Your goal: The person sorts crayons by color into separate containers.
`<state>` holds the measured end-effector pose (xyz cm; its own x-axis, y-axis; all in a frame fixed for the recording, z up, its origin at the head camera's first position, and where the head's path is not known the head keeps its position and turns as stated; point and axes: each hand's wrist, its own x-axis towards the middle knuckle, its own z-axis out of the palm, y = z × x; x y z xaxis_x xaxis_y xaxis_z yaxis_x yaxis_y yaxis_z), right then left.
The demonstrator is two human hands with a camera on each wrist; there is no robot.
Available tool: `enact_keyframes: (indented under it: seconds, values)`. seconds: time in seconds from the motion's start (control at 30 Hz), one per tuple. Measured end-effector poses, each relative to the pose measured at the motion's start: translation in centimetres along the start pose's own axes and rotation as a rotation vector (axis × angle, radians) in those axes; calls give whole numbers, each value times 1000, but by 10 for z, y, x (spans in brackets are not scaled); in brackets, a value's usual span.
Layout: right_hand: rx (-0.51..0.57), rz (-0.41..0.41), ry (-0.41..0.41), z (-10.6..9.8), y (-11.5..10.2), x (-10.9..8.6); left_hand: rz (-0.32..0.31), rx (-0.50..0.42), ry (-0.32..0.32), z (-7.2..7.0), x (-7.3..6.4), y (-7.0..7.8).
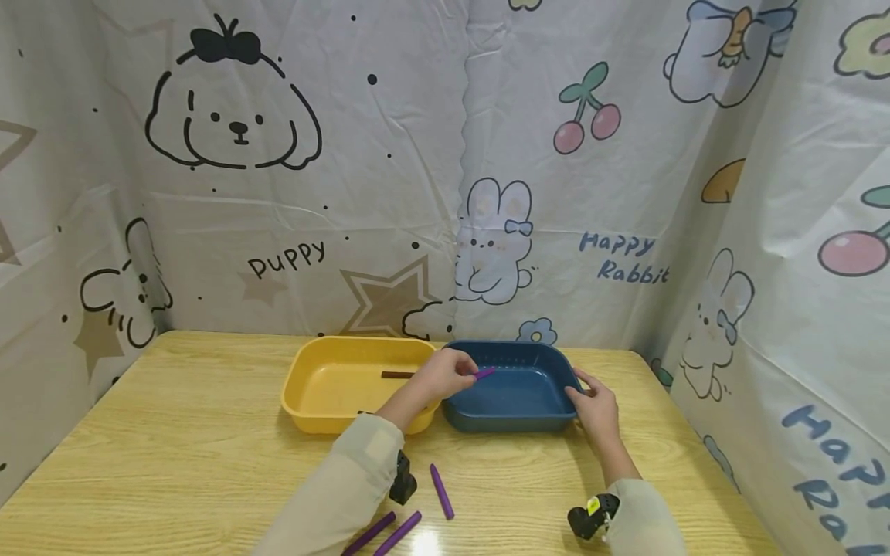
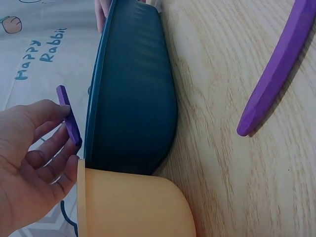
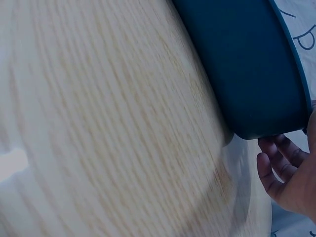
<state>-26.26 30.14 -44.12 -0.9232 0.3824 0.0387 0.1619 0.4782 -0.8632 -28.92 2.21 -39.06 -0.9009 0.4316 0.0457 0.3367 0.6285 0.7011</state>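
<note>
My left hand (image 1: 445, 374) pinches a purple crayon-like stick (image 2: 69, 116) between thumb and fingers. In the head view, that hand is over the place where the two basins meet, with the stick above the left part of the blue basin (image 1: 511, 424). My right hand (image 1: 599, 409) grips the blue basin's right end, thumb at the rim and fingers against the outer wall. The yellow basin (image 1: 327, 423) stands directly to the left, and a dark brown stick (image 1: 396, 375) shows in it. My left forearm hides part of the yellow basin.
On the wooden table (image 1: 208, 463), a purple stick (image 1: 441, 491) lies in front of the basins. Two more, a darker purple stick (image 1: 369, 533) and a purple stick (image 1: 399, 533), lie near the front edge. A printed curtain (image 1: 389, 193) encloses the back and sides.
</note>
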Motion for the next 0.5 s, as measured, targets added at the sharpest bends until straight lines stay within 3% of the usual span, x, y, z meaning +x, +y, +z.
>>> enact_keyframes:
  seconds: [0.5]
  values:
    - [13, 14, -2, 1, 1, 0, -7, -16, 40, 3, 3, 1]
